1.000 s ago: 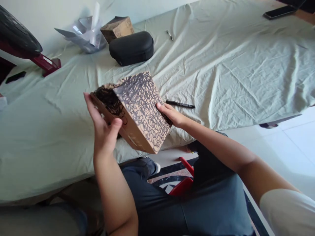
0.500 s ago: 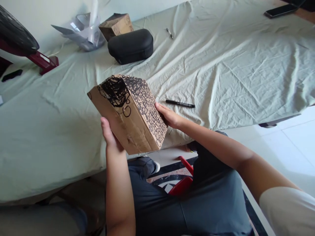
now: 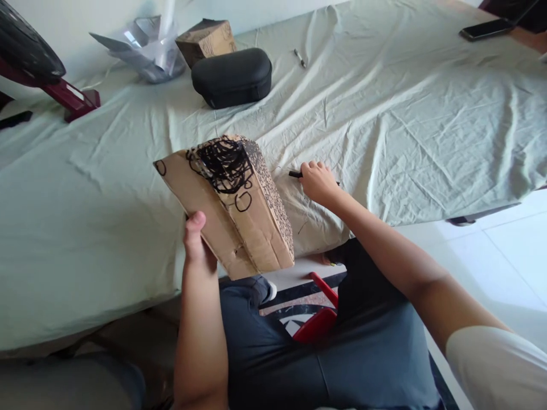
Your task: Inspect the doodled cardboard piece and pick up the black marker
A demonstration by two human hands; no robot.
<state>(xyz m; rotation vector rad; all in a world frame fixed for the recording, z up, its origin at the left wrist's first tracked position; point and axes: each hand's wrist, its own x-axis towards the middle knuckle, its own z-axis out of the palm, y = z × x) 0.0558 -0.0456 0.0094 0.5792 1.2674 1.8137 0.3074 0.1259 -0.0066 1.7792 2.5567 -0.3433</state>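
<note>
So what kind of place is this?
Maybe a room in a home, though I can't be sure: there's a wrinkled cloth, a phone and a shiny tiled floor.

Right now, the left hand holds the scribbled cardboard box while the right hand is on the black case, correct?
Not quite: the head view shows the right hand on the black marker, not the black case. The left hand does hold the scribbled cardboard box.

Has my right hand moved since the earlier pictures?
Yes: against the black case, the right hand has moved rightward and slightly farther off, from the held box onto the marker.
</note>
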